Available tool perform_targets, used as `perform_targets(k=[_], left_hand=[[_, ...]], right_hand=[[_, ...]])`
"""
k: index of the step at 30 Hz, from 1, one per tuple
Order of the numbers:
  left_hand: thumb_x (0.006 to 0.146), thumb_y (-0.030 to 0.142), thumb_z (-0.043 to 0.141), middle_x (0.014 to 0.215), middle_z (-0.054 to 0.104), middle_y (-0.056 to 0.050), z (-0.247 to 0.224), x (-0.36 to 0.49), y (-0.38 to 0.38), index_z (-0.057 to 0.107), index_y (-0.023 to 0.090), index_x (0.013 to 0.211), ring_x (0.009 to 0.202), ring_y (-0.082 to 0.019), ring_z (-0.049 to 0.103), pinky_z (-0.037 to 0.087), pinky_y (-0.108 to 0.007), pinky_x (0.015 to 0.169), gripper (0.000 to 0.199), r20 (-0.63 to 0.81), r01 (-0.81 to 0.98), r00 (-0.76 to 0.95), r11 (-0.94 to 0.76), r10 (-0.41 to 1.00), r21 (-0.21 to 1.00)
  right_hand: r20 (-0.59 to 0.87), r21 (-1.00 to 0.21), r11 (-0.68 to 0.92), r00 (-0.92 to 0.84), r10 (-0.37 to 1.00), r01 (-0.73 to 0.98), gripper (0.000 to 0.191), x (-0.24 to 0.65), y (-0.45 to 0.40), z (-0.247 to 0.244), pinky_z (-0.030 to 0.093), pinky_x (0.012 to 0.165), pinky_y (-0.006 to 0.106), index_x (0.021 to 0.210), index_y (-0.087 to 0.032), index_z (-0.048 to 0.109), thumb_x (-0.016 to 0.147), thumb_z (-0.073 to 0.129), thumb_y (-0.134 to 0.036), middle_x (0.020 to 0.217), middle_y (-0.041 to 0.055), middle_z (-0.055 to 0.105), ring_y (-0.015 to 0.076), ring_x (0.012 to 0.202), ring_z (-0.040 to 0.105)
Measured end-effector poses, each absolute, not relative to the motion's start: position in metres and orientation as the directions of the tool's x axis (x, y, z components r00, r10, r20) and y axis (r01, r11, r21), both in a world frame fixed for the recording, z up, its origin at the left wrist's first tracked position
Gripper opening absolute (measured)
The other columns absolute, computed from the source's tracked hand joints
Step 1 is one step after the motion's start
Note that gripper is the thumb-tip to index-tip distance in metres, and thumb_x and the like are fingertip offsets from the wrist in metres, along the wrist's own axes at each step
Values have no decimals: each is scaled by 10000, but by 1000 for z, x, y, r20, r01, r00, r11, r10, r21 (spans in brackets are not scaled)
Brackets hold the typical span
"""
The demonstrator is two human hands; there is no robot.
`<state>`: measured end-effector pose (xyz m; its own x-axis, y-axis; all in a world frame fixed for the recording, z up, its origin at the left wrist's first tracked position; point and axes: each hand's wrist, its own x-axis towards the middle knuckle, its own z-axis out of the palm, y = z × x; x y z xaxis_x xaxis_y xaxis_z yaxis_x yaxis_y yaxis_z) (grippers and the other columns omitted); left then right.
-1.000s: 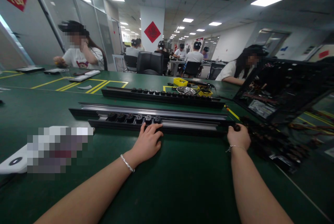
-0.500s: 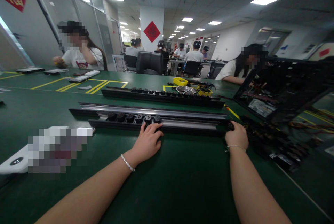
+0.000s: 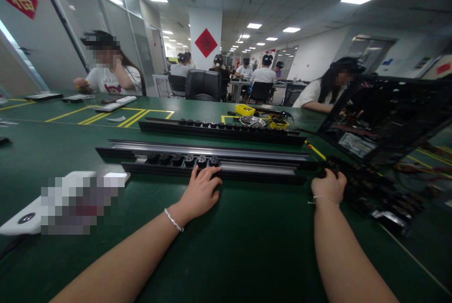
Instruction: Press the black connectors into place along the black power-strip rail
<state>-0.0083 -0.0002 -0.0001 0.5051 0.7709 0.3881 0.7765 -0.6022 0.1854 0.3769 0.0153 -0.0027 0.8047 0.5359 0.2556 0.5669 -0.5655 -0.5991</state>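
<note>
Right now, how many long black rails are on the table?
3: the near rail, at the left hand; the middle rail, just behind it; the far rail, beyond both. The dark pile at right could hide more.

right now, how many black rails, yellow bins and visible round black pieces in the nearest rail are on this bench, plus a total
black rails: 3
round black pieces, nearest rail: 6
yellow bins: 2
total: 11
</note>
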Motion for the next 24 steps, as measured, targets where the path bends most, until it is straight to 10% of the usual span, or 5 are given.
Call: perform_targets(k=[9, 17, 24], left_hand=[[784, 208, 519, 1367, 465, -39, 1, -7, -1, 580, 257, 986, 1272, -246, 388, 143, -606, 1092, 216, 395, 779, 499, -599, 771, 184], [797, 221, 507, 1372, 455, -39, -1, -7, 0, 585, 262, 991, 1277, -256, 380, 123, -619, 1093, 214, 397, 771, 498, -603, 771, 204], [773, 180, 501, 1343, 469, -103, 0, -5, 2, 488, 196, 1205, 1267, -248, 391, 279, -494, 1095, 433, 524, 798, 358, -545, 773, 258]], right_hand=[[271, -541, -568, 767, 581, 621, 565, 391, 25, -15, 257, 1071, 464, 1235, -80, 547, 697, 494, -245, 1489, 189, 213, 377, 1326, 246], [739, -532, -228, 578, 345, 816, 433, 356, 29, 2, 288, 1037, 472, 1101, -122, 627, 724, 432, -206, 1328, 157, 464, 297, 1238, 396], [693, -224, 12, 151, 705, 974, 464, 254, 24, 22, 266, 1054, 468, 1255, -162, 533, 828, 367, -232, 1378, 129, 445, 262, 1302, 332]])
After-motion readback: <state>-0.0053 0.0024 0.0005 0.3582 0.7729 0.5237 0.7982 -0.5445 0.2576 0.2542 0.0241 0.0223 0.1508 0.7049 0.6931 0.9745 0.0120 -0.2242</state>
